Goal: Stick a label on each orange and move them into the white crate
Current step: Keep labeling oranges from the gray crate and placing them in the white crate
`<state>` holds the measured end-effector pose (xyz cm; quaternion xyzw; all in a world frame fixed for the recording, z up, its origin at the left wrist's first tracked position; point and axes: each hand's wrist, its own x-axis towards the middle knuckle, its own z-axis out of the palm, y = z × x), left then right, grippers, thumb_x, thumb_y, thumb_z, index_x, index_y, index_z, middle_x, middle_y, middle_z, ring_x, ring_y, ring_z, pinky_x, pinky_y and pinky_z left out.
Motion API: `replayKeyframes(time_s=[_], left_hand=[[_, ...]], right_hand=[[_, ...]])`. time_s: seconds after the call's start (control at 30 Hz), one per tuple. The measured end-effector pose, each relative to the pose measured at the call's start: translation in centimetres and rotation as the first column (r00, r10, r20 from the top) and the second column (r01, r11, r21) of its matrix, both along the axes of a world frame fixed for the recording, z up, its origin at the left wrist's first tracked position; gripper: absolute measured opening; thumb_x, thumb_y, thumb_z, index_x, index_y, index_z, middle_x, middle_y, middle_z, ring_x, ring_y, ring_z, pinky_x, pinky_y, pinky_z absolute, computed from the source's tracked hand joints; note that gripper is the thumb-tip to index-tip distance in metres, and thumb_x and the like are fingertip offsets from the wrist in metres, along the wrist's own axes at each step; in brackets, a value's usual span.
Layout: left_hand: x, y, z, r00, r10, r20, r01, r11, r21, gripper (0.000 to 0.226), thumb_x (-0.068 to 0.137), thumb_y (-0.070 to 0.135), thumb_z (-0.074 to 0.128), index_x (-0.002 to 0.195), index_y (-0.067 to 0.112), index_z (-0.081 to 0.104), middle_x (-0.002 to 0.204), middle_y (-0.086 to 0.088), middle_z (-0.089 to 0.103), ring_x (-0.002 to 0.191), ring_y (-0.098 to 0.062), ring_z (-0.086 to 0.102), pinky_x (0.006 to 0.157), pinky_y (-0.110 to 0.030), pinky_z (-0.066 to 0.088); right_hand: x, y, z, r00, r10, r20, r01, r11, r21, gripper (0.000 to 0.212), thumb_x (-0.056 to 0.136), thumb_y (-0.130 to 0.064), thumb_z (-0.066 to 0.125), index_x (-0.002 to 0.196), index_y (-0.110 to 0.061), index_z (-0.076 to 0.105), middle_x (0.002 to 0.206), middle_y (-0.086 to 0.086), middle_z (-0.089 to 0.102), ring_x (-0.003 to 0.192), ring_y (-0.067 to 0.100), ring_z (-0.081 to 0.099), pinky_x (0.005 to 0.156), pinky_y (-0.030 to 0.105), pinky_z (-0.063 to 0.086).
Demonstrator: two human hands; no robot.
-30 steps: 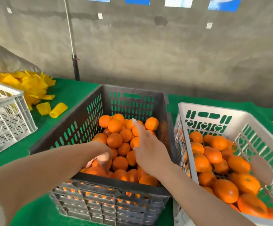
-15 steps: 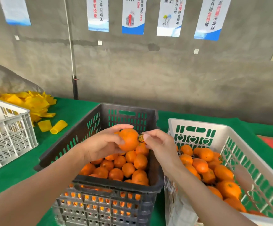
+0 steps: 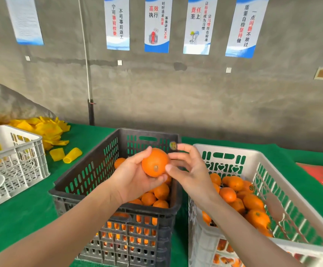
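Orange (image 3: 155, 162) now stem-end toward camera

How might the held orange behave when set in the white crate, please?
Round and smooth, the orange would probably roll a little inside the white crate. The left hand cups it in its fingers, so it is likely light.

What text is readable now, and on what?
Second poster: "宁可事前检查 不可事后返工"
Third poster: "高效执行"
Fourth poster: "责任至上"
Fifth poster: "一点问题不放过 质量自检坚持做"
Leftmost poster, round label, side print: blurred.
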<state>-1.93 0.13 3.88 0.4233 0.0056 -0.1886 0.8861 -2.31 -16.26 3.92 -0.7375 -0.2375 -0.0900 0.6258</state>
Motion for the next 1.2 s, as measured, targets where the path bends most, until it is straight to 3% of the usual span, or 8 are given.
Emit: replayKeyframes(time_s=[0.1, 0.23, 0.3, 0.4, 0.57, 0.77, 0.97, 1.2], left_hand=[[-0.6, -1.4, 0.0, 0.995, 0.005, -0.095, 0.001, 0.998, 0.061, 0.066, 0.087, 0.062, 0.046, 0.121, 0.006, 0.06, 0.107, -0.019, 0.069, 0.085, -0.028, 0.07, 0.071, -0.041, 0.057], [-1.6, -2.2, 0.2, 0.996, -0.06, -0.067, 0.07, 0.984, 0.166, 0.071, 0.088, 0.067, 0.034, 0.128, 0.012, 0.056, 0.12, -0.016, 0.066, 0.107, -0.029, 0.065, 0.089, -0.047, 0.05], [-2.1, -2.6, 0.7, 0.998, -0.057, 0.021, 0.053, 0.984, 0.17, 0.057, 0.088, 0.051, 0.047, 0.133, 0.016, 0.051, 0.127, -0.015, 0.062, 0.118, -0.032, 0.058, 0.1, -0.051, 0.043], [-2.1, -3.1, 0.8, 0.991, 0.049, 0.126, -0.063, 0.992, 0.113, 0.059, 0.083, 0.023, 0.057, 0.14, 0.017, 0.042, 0.135, -0.016, 0.055, 0.12, -0.034, 0.056, 0.097, -0.05, 0.045], [-1.4, -4.2, 0.5, 0.981, 0.189, 0.039, -0.193, 0.974, 0.123, 0.063, 0.085, 0.044, 0.057, 0.138, 0.01, 0.045, 0.133, -0.02, 0.054, 0.113, -0.031, 0.057, 0.086, -0.038, 0.049], [-1.4, -5.2, 0.0, 0.986, 0.165, 0.022, -0.166, 0.963, 0.214, 0.065, 0.085, 0.054, 0.052, 0.132, 0.009, 0.051, 0.118, -0.022, 0.059, 0.073, -0.023, 0.055, 0.06, -0.026, 0.045], [-1.4, -5.5, -0.3, 0.986, 0.162, 0.046, -0.168, 0.962, 0.215, 0.07, 0.077, 0.054, 0.057, 0.129, 0.008, 0.053, 0.111, -0.019, 0.058, 0.068, -0.02, 0.057, 0.061, -0.025, 0.049], [-1.5, -5.6, -0.5, 0.985, 0.165, 0.055, -0.174, 0.957, 0.232, 0.064, 0.082, 0.049, 0.058, 0.131, 0.008, 0.051, 0.13, -0.025, 0.056, 0.117, -0.037, 0.057, 0.11, -0.046, 0.037]], right_hand=[[-0.7, -0.4, -0.3, 0.995, -0.001, 0.097, 0.015, 0.989, -0.145, 0.084, 0.075, -0.01, 0.076, 0.133, -0.044, 0.026, 0.123, -0.015, 0.052, 0.111, -0.005, 0.051, 0.089, 0.015, 0.046], [-0.9, -0.9, -0.6, 0.976, -0.087, 0.197, 0.127, 0.972, -0.198, 0.097, 0.071, -0.014, 0.079, 0.133, -0.051, 0.014, 0.117, -0.019, 0.048, 0.105, -0.003, 0.051, 0.083, 0.013, 0.046], [-0.9, -1.5, -0.4, 0.977, -0.103, 0.185, 0.139, 0.972, -0.191, 0.094, 0.071, -0.018, 0.08, 0.132, -0.049, 0.016, 0.112, -0.019, 0.05, 0.098, -0.004, 0.054, 0.077, 0.013, 0.048], [-0.7, -2.5, 0.3, 0.995, -0.069, 0.077, 0.079, 0.989, -0.127, 0.082, 0.073, -0.018, 0.079, 0.131, -0.041, 0.026, 0.108, -0.01, 0.06, 0.095, 0.004, 0.058, 0.078, 0.021, 0.052], [-0.5, -3.4, 1.2, 0.999, -0.034, -0.03, 0.035, 0.999, 0.031, 0.01, 0.089, -0.015, 0.063, 0.098, -0.019, 0.065, 0.109, -0.005, 0.064, 0.102, 0.007, 0.06, 0.091, 0.027, 0.051], [-0.1, -3.3, 0.6, 0.998, -0.056, -0.009, 0.055, 0.993, -0.109, 0.007, 0.092, -0.018, 0.058, 0.095, -0.019, 0.065, 0.113, -0.001, 0.059, 0.103, 0.007, 0.054, 0.08, 0.011, 0.042], [0.1, -3.1, 0.2, 0.994, -0.06, 0.096, 0.08, 0.972, -0.223, 0.013, 0.092, -0.02, 0.059, 0.081, -0.028, 0.057, 0.11, -0.002, 0.056, 0.104, 0.009, 0.052, 0.084, 0.02, 0.046], [-0.1, -2.9, -0.4, 0.897, -0.184, 0.402, 0.321, 0.896, -0.306, 0.012, 0.089, -0.021, 0.061, 0.082, -0.013, 0.057, 0.095, 0.0, 0.055, 0.089, 0.01, 0.052, 0.076, 0.022, 0.044]])
